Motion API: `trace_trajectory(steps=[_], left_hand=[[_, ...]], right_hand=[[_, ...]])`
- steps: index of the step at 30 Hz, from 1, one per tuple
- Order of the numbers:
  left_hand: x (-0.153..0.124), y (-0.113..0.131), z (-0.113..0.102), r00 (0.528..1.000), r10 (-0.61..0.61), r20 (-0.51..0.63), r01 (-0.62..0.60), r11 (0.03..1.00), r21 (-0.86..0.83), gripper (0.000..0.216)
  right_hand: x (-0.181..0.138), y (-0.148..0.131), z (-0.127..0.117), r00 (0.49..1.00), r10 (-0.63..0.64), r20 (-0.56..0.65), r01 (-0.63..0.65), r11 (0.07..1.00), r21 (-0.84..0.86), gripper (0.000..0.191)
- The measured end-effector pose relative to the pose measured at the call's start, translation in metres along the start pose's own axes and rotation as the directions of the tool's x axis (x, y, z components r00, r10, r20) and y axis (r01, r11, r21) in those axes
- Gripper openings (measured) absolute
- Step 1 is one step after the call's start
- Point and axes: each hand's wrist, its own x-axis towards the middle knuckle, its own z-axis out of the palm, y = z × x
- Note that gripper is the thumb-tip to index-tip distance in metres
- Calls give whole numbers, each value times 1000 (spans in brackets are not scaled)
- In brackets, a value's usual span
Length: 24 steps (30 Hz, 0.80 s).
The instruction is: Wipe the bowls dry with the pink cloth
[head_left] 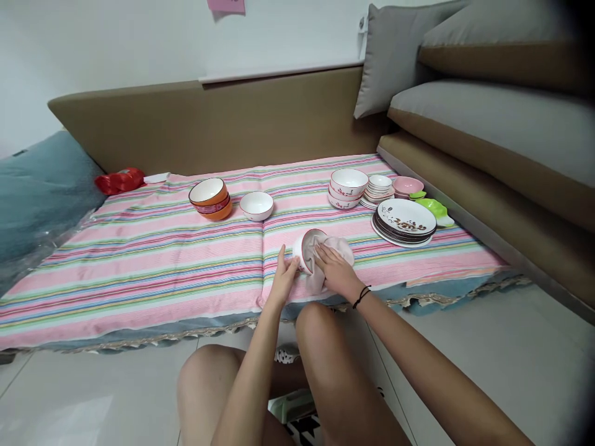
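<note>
Sofa (488, 124): brown with grey cushions, far and right; its right end is cut off by the picture edge.
Striped cloth (162, 260): pink, spread flat over a low bed; all the dishes stand on it.
Blue cushion (37, 186): at the far left, only partly in view.
Plates (405, 220): a stack with a brown flower pattern, on the right; how many there are is hard to count.
Orange bowls (210, 198): a stack at the far left of the cloth, with one white bowl (256, 205) just beside it on the right.
Red-patterned bowls (348, 188): a stack far behind the hands; small dishes (379, 189), a pink bowl (408, 185) and a green dish (434, 210) are near it, partly hidden by each other.
Red bag (119, 180): at the far left corner, its content is not visible.
Left hand (283, 279): fingers stretched, pressing on the outside of the bowl and steadying it.
Right hand (335, 269): fingers spread, pressing the rag at the bowl's rim; a black band (361, 296) is on the wrist.
Bowl (307, 246): white with red rim, tipped on its side at the near edge of the cloth, between both hands; its far side is hidden.
Rag (341, 248): pale pink, bunched under the right hand and touching the bowl.
</note>
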Motion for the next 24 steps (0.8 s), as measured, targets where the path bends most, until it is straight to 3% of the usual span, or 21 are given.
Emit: trace_trajectory(steps=[4,7,11,14,17,20,24], left_hand=[[-1,-5,6,999,32,-16,-32,999,25,75],[1,-3,4,999,33,-36,-31,998,53,73],[4,3,-3,1000,5,-17,-4,998,58,79],[4,4,-4,1000,10,4,-10,998,65,87],[4,2,-2,1000,15,4,-15,998,54,86],[4,1,2,1000,11,-4,-10,998,67,82],[5,1,1,995,34,-91,-22,991,130,73]], right_hand=[[3,-25,-10,993,98,70,-101,993,53,28],[0,-38,-11,992,113,47,-117,990,82,26],[-5,-22,0,1000,7,-9,-6,992,126,30],[-6,0,6,997,-59,-40,62,994,88,45],[-2,4,3,999,-31,-31,31,999,-11,45],[4,-11,-3,998,34,44,-33,999,-25,30],[9,-34,-2,999,18,46,-18,1000,-2,29]])
